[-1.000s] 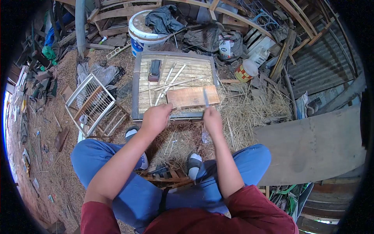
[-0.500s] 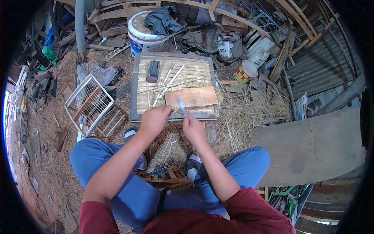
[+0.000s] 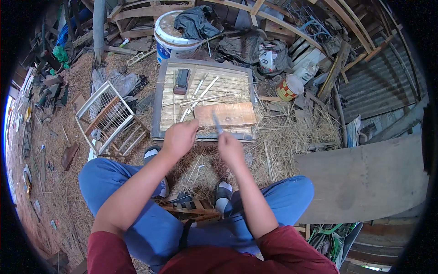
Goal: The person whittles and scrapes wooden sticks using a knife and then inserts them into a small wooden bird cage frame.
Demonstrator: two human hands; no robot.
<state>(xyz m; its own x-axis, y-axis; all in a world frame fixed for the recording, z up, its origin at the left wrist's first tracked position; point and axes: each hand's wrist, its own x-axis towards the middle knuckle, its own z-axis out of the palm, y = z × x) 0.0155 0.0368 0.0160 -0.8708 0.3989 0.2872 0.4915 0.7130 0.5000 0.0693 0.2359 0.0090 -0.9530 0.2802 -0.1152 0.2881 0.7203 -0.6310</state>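
Observation:
My right hand (image 3: 230,146) is closed round the handle of a knife (image 3: 217,123). Its blade, slightly blurred, points away from me over a flat wooden board (image 3: 239,113). At the board's near left corner, my left hand (image 3: 180,139) is closed, fingertips pressed together. Whatever it pinches is too small or hidden to tell. The board lies on a slatted, framed tabletop (image 3: 156,109) in front of my knees. Beyond it rest several thin pale sticks (image 3: 207,88) and a dark block-shaped tool (image 3: 181,81).
A small slatted wooden cage frame (image 3: 104,119) stands at the left on shavings. Past the tabletop is a white bucket (image 3: 166,29) with dark plastic (image 3: 195,23) on top. A red-yellow tin (image 3: 289,87) sits right, beyond straw. A large flat sheet (image 3: 365,178) lies at near right.
The knife and my right hand have shifted slightly right over the board. My left hand stays by the board's corner. The whole view has tilted a little.

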